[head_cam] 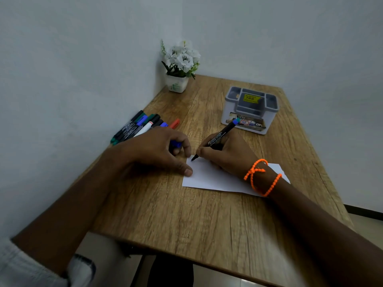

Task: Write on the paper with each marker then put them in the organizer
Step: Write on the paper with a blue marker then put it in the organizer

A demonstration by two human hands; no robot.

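Head view: right grip (pixel 224 154) clamps the marker (pixel 217 138), tip on the paper (pixel 209 179) corner; left grip (pixel 159 152) curls round a blue cap (pixel 176 144), thumb pinning paper; stroke lightly, organizer (pixel 250 109) just beyond.

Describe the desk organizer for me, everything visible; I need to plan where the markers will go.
The organizer is a small box of light grey-white plastic with a darker grey insert split into several open compartments: a wide middle one with smaller ones at its sides. No marker shows in it. A yellow price sticker sits in the middle, and a printed label runs across its front wall. It stands upright on the wooden table, at the far right, beyond the paper. No hand touches it.
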